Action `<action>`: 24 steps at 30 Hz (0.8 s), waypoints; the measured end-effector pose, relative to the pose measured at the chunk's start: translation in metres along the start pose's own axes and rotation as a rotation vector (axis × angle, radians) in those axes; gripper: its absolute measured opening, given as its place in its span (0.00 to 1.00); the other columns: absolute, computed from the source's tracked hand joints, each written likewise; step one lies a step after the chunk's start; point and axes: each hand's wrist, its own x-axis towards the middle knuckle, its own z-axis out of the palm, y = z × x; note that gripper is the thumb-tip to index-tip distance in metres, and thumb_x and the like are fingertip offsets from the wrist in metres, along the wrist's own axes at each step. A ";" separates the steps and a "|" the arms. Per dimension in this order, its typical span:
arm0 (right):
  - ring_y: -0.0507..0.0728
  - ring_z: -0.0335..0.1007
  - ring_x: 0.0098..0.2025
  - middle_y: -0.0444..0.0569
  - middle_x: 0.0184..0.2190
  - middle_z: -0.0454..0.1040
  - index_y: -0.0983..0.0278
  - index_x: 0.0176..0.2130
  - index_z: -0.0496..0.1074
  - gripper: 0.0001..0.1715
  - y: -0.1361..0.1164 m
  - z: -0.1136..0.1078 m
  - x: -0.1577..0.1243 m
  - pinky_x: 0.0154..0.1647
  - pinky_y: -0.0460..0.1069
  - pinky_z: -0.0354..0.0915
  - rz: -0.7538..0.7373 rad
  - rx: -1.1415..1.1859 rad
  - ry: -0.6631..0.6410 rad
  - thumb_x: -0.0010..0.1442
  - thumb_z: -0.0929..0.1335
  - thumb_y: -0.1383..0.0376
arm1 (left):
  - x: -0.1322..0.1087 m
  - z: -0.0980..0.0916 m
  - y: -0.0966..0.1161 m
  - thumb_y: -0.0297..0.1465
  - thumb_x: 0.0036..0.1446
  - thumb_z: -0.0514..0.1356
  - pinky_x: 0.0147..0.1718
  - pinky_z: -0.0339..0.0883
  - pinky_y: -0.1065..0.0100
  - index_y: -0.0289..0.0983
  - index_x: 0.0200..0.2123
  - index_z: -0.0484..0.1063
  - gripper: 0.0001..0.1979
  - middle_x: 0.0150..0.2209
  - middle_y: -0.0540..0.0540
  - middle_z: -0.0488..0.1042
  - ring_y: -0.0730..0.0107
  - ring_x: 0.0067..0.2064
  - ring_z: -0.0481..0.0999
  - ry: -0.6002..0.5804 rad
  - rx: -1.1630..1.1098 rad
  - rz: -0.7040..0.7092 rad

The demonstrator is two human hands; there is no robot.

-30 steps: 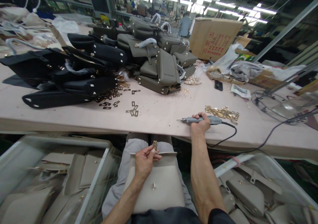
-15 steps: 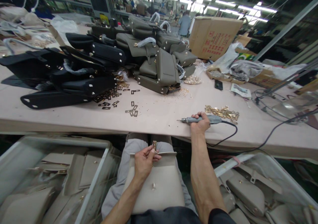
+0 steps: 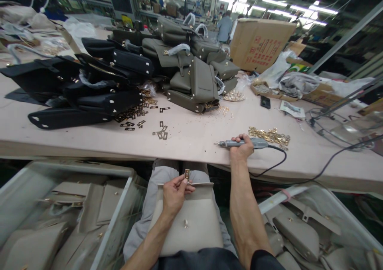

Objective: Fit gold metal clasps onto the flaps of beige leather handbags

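Note:
On my lap lies a light grey bag (image 3: 191,214) with a small metal catch (image 3: 186,223) on its front. My left hand (image 3: 175,194) pinches a small gold metal plate (image 3: 187,174) above the bag's upper flap. My right hand (image 3: 243,147) is wrapped round a grey electric screwdriver (image 3: 259,143) at the table's front edge; its tip points left and its cord runs off to the right. Just behind that hand, a pile of gold metal parts (image 3: 271,135) sits on the table.
Dark bags (image 3: 77,106) and olive bags (image 3: 200,82) are heaped on the table (image 3: 191,142), with loose plates (image 3: 161,133) in front. Crates of grey bags stand left (image 3: 118,210) and right (image 3: 335,206). A carton (image 3: 261,44) and a phone (image 3: 265,102) are farther back; a person stands beyond.
The view has shifted slightly. Both hands keep the same grips, the left on the small plate and the right on the screwdriver.

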 end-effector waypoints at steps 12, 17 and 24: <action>0.46 0.59 0.20 0.38 0.25 0.62 0.63 0.29 0.60 0.09 -0.008 0.002 0.031 0.21 0.42 0.66 -0.027 0.011 0.171 0.54 0.66 0.73 | 0.000 0.001 0.004 0.43 0.53 0.70 0.26 0.80 0.67 0.25 0.45 0.78 0.27 0.34 0.34 0.83 0.59 0.27 0.83 -0.002 0.005 0.003; 0.46 0.59 0.20 0.38 0.24 0.62 0.63 0.29 0.60 0.09 -0.004 0.009 0.034 0.21 0.43 0.67 0.013 0.007 0.144 0.54 0.66 0.74 | 0.000 0.001 0.004 0.43 0.52 0.70 0.26 0.80 0.67 0.25 0.46 0.77 0.28 0.35 0.34 0.83 0.59 0.28 0.83 0.005 0.000 -0.006; 0.46 0.58 0.20 0.38 0.24 0.63 0.63 0.29 0.58 0.11 0.003 0.014 0.030 0.20 0.43 0.66 0.040 -0.001 0.116 0.53 0.67 0.73 | -0.001 0.001 0.005 0.44 0.52 0.70 0.27 0.80 0.67 0.26 0.46 0.77 0.27 0.35 0.35 0.83 0.59 0.28 0.84 0.005 0.003 -0.009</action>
